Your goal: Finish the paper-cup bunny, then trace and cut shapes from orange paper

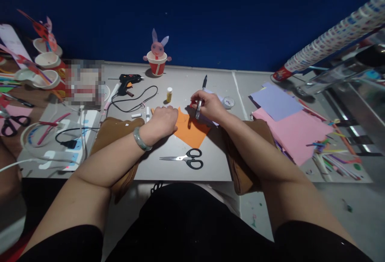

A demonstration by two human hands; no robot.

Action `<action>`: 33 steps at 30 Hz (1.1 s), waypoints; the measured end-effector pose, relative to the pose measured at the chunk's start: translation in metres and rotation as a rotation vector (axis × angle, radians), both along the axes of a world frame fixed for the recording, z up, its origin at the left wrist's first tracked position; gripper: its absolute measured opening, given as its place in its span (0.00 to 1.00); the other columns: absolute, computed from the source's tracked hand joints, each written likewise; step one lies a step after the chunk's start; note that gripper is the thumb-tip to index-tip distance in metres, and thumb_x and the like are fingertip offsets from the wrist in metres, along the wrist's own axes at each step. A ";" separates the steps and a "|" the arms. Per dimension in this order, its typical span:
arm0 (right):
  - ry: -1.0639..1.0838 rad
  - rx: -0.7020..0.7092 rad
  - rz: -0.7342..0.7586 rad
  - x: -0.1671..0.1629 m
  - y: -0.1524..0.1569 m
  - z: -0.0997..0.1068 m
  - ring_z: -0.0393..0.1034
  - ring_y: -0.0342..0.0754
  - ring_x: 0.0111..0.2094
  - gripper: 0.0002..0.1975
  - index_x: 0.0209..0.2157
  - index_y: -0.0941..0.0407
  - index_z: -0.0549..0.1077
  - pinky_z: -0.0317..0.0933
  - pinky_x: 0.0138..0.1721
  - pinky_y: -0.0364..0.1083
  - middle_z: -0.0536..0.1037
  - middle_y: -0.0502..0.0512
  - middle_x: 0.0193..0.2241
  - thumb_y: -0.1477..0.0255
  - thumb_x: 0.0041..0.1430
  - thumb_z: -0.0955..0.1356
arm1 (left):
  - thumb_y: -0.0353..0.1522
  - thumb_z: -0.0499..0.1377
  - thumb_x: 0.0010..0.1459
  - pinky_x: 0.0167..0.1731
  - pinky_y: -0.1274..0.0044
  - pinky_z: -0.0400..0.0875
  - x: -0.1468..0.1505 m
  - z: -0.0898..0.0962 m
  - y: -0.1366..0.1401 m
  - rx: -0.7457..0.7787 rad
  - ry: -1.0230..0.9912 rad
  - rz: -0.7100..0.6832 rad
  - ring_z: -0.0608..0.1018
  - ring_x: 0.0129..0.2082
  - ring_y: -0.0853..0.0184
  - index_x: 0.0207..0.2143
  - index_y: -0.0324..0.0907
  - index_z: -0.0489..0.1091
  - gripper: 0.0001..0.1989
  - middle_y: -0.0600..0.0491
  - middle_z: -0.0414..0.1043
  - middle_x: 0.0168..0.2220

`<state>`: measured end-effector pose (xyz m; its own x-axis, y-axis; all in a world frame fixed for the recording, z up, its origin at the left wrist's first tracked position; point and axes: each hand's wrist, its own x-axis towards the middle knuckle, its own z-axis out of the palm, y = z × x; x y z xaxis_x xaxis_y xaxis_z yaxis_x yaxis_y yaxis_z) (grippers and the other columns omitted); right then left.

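My right hand [209, 103] is closed around a black-and-clear pen [198, 109], held steeply over a piece of orange paper [192, 132]. Faint drawn lines show on the upper left of the paper. Pressing on the paper's left side is my left hand [161, 121], its fingers bent, with a bracelet at the wrist. In front of the paper lie scissors [188, 158] with black handles, blades pointing left. A small yellow bottle with a white cap [169, 95] stands behind my left hand. An uncapped white marker [147, 113] and its cap [136, 115] lie beside that hand.
A glue gun [128, 81] with its cord and a rabbit-decorated paper cup [157, 63] stand at the back. Purple [272, 101] and pink sheets [296, 127] lie right. A power strip [70, 146] and stacked cups [331, 33] flank the workspace. Brown cushions [116, 138] lie under my forearms.
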<state>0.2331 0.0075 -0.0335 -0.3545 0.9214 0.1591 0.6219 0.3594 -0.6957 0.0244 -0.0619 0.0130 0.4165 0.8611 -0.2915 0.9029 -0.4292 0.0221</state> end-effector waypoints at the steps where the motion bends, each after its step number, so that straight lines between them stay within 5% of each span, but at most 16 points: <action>1: -0.014 0.000 0.021 0.002 -0.005 0.001 0.76 0.51 0.34 0.08 0.38 0.52 0.77 0.66 0.38 0.48 0.84 0.52 0.34 0.73 0.54 0.72 | 0.34 0.62 0.64 0.43 0.67 0.71 0.000 0.000 0.000 -0.004 -0.010 -0.007 0.82 0.49 0.50 0.55 0.30 0.72 0.21 0.34 0.77 0.52; 13: 0.026 -0.061 0.148 0.010 -0.034 0.001 0.74 0.48 0.31 0.08 0.38 0.54 0.76 0.65 0.37 0.48 0.84 0.54 0.35 0.67 0.57 0.72 | 0.28 0.59 0.63 0.38 0.68 0.69 -0.004 -0.018 0.000 0.012 -0.085 -0.074 0.82 0.45 0.50 0.49 0.36 0.77 0.14 0.38 0.80 0.45; 20: -0.001 -0.051 0.148 0.013 -0.034 0.001 0.74 0.48 0.32 0.08 0.39 0.54 0.76 0.64 0.37 0.47 0.83 0.54 0.33 0.68 0.57 0.71 | 0.29 0.59 0.64 0.40 0.66 0.71 -0.002 -0.004 -0.001 0.000 -0.054 -0.020 0.82 0.46 0.47 0.48 0.33 0.76 0.13 0.35 0.80 0.46; 25: -0.079 0.056 0.077 0.010 -0.014 0.005 0.73 0.48 0.33 0.08 0.40 0.55 0.77 0.63 0.39 0.46 0.83 0.53 0.34 0.72 0.57 0.70 | 0.40 0.64 0.65 0.43 0.65 0.73 0.002 0.007 -0.002 -0.018 0.004 0.080 0.82 0.49 0.45 0.56 0.29 0.71 0.25 0.32 0.77 0.51; 33: -0.199 0.052 0.018 -0.023 0.048 -0.010 0.76 0.52 0.37 0.14 0.44 0.57 0.79 0.64 0.42 0.48 0.84 0.56 0.36 0.78 0.56 0.68 | 0.43 0.66 0.62 0.47 0.64 0.74 0.006 -0.004 0.004 -0.101 0.029 0.117 0.80 0.52 0.44 0.59 0.29 0.68 0.31 0.31 0.71 0.58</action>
